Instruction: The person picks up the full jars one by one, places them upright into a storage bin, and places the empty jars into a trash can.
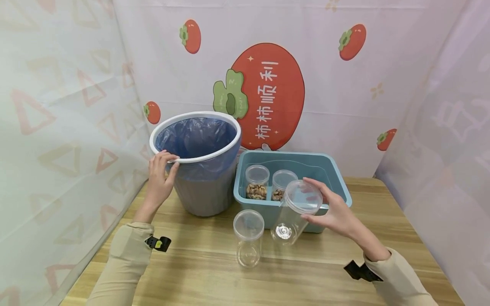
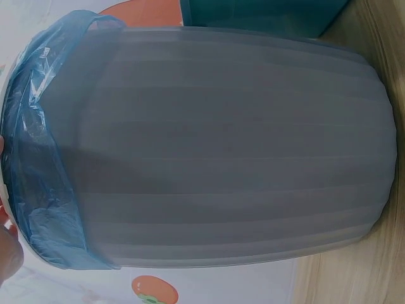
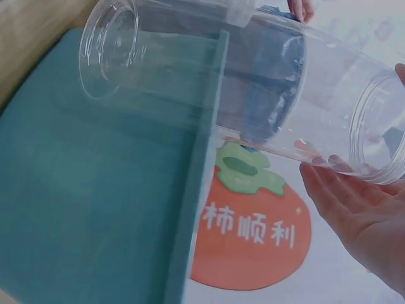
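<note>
My left hand grips the white rim of a grey trash bin, lined with a blue plastic bag. In the left wrist view, the bin's ribbed side takes up most of the frame, with only fingertips at the left edge. My right hand holds a clear, lidded plastic jar near its lid, tilted in front of the blue basin. No contents show through this jar's wall. Another clear lidded jar stands upright on the table to its left.
Inside the basin are two lidded jars, a left one and a right one, partly filled with what look like shelled walnuts. The basin stands right beside the bin on a wooden table. A printed curtain hangs behind.
</note>
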A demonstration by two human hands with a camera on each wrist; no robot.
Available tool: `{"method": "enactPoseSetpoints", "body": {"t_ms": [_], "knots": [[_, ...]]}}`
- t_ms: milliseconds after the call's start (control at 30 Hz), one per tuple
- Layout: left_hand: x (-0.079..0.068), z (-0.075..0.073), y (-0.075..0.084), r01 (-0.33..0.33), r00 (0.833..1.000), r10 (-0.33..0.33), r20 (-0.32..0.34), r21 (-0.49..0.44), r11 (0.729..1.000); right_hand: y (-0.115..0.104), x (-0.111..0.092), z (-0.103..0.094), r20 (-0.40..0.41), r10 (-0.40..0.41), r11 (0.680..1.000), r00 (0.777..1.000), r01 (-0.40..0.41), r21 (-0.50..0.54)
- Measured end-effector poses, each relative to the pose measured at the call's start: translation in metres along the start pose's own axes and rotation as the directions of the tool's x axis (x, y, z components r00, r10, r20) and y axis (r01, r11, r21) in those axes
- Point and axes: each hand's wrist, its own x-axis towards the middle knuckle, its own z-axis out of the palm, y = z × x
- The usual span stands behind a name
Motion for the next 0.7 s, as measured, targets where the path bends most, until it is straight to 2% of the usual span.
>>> {"method": "enactPoseSetpoints", "body": {"t_ms": [267,533,700], "knots": [[-0.001,0.001,-0.004,-0.003,1.0,0.003,0.005,0.008,1.0,-0.009,0.014,-0.018,-0.006,-0.013,0.996,1.0,0.014,0.093],[-0.001,0.0,-0.003,-0.014,1.0,0.014,0.005,0.0,1.0,-0.013,0.027,-0.032,-0.027,0.041,0.98,0.999,-0.035,0.197],[-0.001,0.001,-0.002,-0.003,1.0,0.003,0.001,-0.002,1.0,-0.012,0.035,-0.039,-0.034,0.08,0.974,0.996,-0.071,0.217]]}}
